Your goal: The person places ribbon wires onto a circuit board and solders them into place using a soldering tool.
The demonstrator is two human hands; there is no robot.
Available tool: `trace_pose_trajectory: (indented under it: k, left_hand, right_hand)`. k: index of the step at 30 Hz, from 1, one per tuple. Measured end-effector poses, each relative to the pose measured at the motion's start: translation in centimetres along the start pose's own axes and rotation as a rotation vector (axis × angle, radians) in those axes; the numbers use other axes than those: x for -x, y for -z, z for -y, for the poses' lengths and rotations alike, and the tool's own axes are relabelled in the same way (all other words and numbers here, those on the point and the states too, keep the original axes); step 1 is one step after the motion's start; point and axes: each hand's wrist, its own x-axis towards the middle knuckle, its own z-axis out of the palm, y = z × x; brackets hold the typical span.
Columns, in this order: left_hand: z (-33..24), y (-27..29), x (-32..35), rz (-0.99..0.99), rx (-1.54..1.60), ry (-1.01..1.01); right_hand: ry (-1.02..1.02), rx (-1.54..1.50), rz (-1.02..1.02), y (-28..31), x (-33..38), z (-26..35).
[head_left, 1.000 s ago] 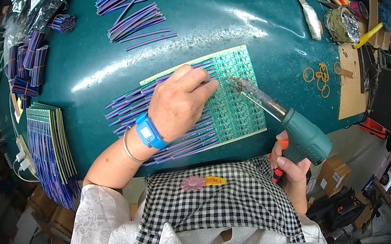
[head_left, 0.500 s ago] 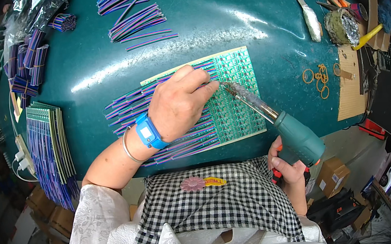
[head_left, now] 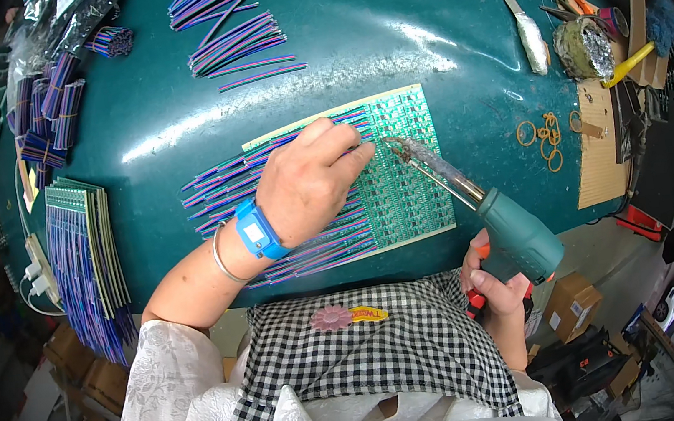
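Left hand (head_left: 312, 180): bent over the circuit-board panel (head_left: 412, 189); cannot tell whether the fingertips pinch a wire.
Right hand (head_left: 492, 277): wrapped round the green soldering gun (head_left: 523, 236).
Panel: flat on the table (head_left: 497, 140), striped wires (head_left: 337, 248) leftward.
Risk: a slipping tip (head_left: 398, 149) could burn nearby fingers or bridge pads.

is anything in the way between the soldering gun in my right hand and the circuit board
Nothing visible: the soldering gun has its tip over the circuit board, beside your left hand; contact is unclear.
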Motion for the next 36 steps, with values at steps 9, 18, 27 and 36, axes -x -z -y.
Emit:
trace_pose_trajectory:
  k: [9, 18, 27, 36]
  left_hand:
    - [-0.2, 0.1, 0.0, 0.009, -0.007, -0.001]
    - [-0.2, 0.1, 0.2, 0.010, -0.007, -0.012]
    - [-0.1, 0.0, -0.3, -0.001, 0.006, -0.022]
    - [-0.6, 0.6, -0.8, -0.041, -0.013, -0.058]
  right_hand:
    - [0.031, 0.042, 0.008, 0.8, 0.2, -1.6]
    - [0.078, -0.006, -0.024, -0.5, -0.8, 0.3]
    - [0.108, -0.037, -0.060, -0.3, -1.1, 1.1]
    - [0.528, -0.136, -0.212, 3.1, -3.0, 4.7]
